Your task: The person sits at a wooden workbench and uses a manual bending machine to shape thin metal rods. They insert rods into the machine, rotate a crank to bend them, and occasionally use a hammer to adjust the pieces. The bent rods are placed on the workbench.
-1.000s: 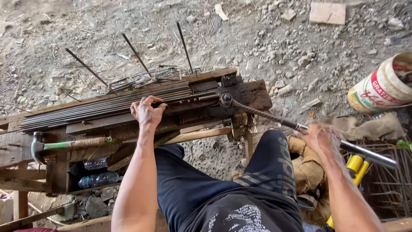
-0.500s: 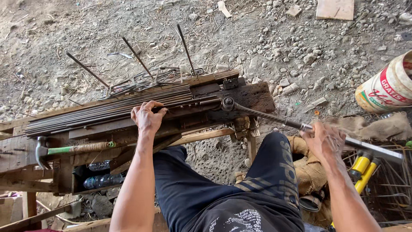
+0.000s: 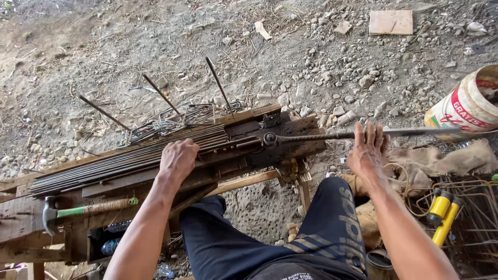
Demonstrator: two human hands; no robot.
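Left hand (image 3: 178, 159) curled shut over the bundle of thin steel rods (image 3: 129, 158), palm down, pressing them onto the wooden table (image 3: 31, 223). Fingertips wrap the far side, so the grip is hidden from here.

Right hand (image 3: 367, 150) lies on the long bending lever (image 3: 332, 136), fingers nearly straight and spread, palm on the bar; whether the thumb wraps under it I cannot tell. Hands well apart, lever hand at 3 o'clock of the rod hand.

Lever runs from a pivot bolt (image 3: 270, 138) on the dark steel plate (image 3: 295, 140) out toward 3 o'clock; its far end blurs in front of the bucket. Rod bundle lies along the table from 9 o'clock up to the pivot.

Three bent rod ends (image 3: 218, 85) stick up at 12 o'clock of the table, over a tangle of bent stirrups (image 3: 171, 122), count unclear.

Hammer (image 3: 78, 211) with green-wrapped handle lies on the table at 8 o'clock. Plastic bottles (image 3: 111, 243) under the table, mostly hidden.

White-and-red bucket (image 3: 467, 103) on its side at 3 o'clock, cut by frame edge, contents not visible. Yellow tool (image 3: 443, 215) at 4 o'clock, partly hidden among wire.
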